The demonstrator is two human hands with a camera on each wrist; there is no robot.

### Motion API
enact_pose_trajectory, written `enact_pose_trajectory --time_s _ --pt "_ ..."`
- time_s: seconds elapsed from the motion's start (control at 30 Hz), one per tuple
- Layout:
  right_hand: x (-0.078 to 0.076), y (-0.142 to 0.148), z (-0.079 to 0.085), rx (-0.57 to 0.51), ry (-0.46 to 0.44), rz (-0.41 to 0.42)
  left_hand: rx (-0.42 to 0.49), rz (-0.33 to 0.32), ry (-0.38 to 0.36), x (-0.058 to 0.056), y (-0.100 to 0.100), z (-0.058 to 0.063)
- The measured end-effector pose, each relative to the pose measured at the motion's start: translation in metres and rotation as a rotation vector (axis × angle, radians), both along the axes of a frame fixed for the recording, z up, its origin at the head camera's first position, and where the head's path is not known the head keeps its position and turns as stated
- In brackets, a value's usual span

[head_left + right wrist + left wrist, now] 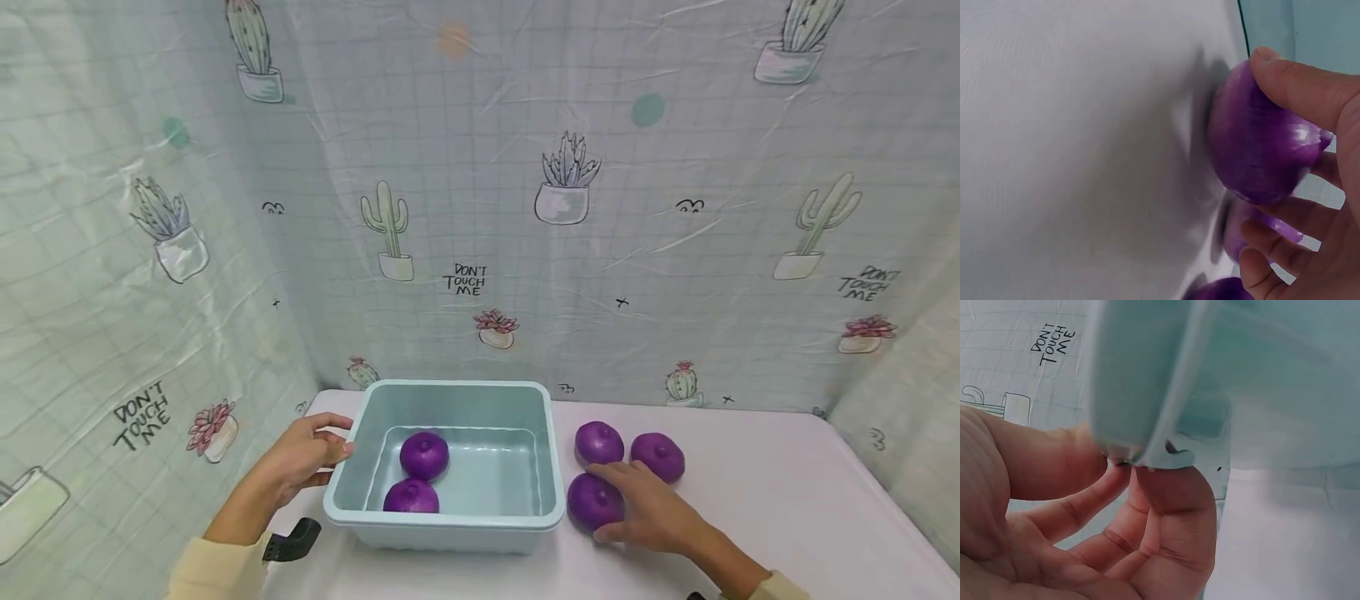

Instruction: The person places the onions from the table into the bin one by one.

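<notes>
A pale blue plastic bin (pixel 540 522) holds two purple onions, one (pixel 424 454) behind the other (pixel 412 497), along its left part. My left hand (pixel 303 454) is at the bin's left side; in the left wrist view the thumb and fingers pinch the bin's rim (pixel 1141 394). Just right of the bin, my right hand (pixel 652 510) holds a third purple onion (pixel 591 502), its thumb on the near side and fingers across the far side. The right wrist view shows that onion (pixel 1260 137) between thumb and fingers, low over the table.
Two more purple onions, one (pixel 599 442) behind the held onion and one (pixel 660 458) farther right, lie on the white table (pixel 810 508). A curtain (pixel 630 333) printed with cacti hangs behind the table and along its sides.
</notes>
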State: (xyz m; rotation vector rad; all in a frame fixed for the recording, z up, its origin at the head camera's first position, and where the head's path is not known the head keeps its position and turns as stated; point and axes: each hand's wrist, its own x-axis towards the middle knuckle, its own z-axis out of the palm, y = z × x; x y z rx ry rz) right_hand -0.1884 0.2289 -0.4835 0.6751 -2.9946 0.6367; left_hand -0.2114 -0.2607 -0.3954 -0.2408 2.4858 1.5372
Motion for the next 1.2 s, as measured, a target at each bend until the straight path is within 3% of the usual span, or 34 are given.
enact_pose_trajectory --time_s 0.33,0.53,1.2 --pt "0.0 -0.005 0.001 -0.031 0.018 0.013 0.016 0.025 0.001 0.003 0.005 -0.001" --pt "0.0 0.0 0.012 -0.033 0.059 0.034 0.004 0.027 0.0 0.003 0.004 -0.001" --pt "0.0 0.004 0.049 -0.036 0.042 0.054 0.005 0.019 -0.013 0.005 0.003 0.002"
